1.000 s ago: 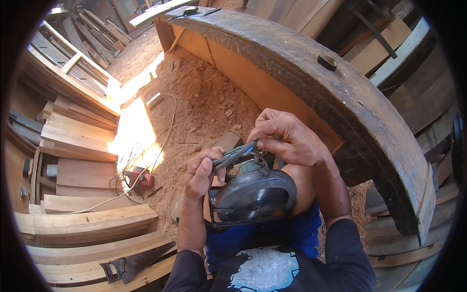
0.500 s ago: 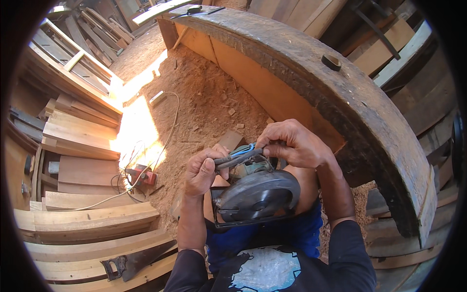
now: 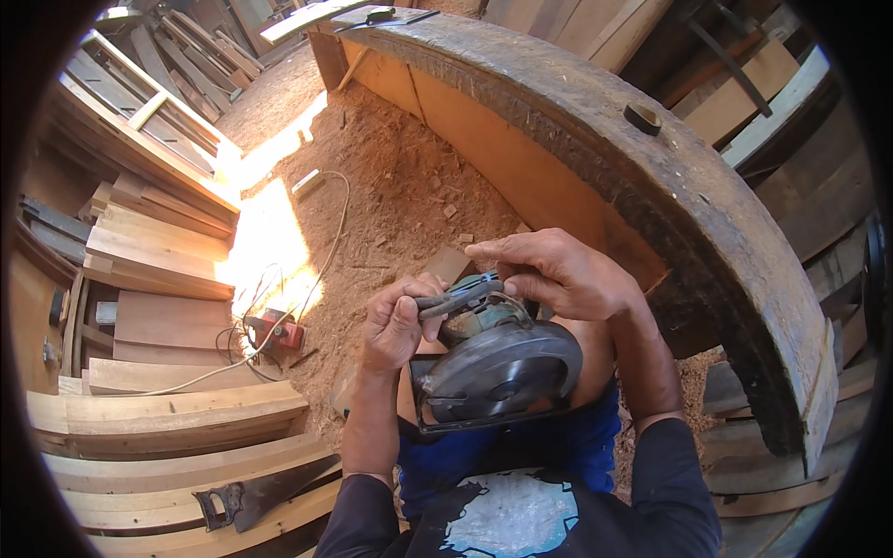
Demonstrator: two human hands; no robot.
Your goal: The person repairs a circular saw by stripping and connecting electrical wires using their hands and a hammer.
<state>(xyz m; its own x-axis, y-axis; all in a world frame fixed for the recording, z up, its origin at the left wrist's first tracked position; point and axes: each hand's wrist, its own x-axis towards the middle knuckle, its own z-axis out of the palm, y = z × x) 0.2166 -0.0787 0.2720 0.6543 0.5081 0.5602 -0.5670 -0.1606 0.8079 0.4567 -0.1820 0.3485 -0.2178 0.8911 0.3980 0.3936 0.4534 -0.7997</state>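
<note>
I see a circular saw resting on the person's lap, just above the blue shorts, its round grey blade guard facing up at me. A slim grey tool, a wrench or key by its look, lies across the top of the saw's motor housing. The left hand is clamped on the near end of that tool, fingers curled tight round it. The right hand reaches over from the other side with its fingers bent down onto the saw's upper part and the far end of the tool; I cannot tell how firmly it grips. The two hands sit close together over the saw.

Just beyond the hands a small wood offcut lies on the sawdust floor. To the right a heavy, dark, curved desk arcs past, with a small dark ring on its top. To the left a red power tool sits among cables, near stacked planks. A handsaw lies on the lower boards.
</note>
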